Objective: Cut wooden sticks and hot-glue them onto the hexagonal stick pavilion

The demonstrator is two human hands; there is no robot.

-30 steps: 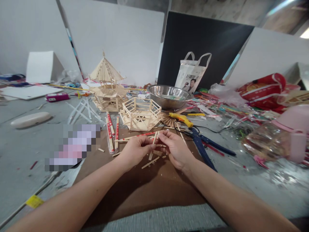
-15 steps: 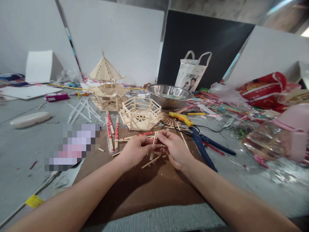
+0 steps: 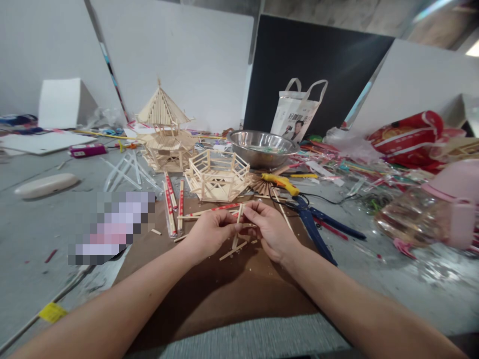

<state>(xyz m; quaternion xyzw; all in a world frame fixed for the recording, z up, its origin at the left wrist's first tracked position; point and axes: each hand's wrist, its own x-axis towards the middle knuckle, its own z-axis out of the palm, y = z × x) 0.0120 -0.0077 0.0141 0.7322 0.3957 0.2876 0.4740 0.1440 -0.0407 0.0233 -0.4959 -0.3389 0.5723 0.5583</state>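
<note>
Right of upper centre, a white tote bag (image 3: 294,113) stands before a black panel (image 3: 314,55), behind a steel bowl (image 3: 258,158). Toward the right edge, a pink-lidded bottle (image 3: 406,217) shows below a crumpled red bag (image 3: 406,142). Middle left: a white rounded case (image 3: 47,186), a purple packet (image 3: 88,150).

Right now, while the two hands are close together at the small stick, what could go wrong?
The thin stick between the left hand and right hand might slip or snap. The open-topped wooden model stands just beyond; a forward bump could damage it. The right forearm might nudge the blue-handled tool nearby.
</note>
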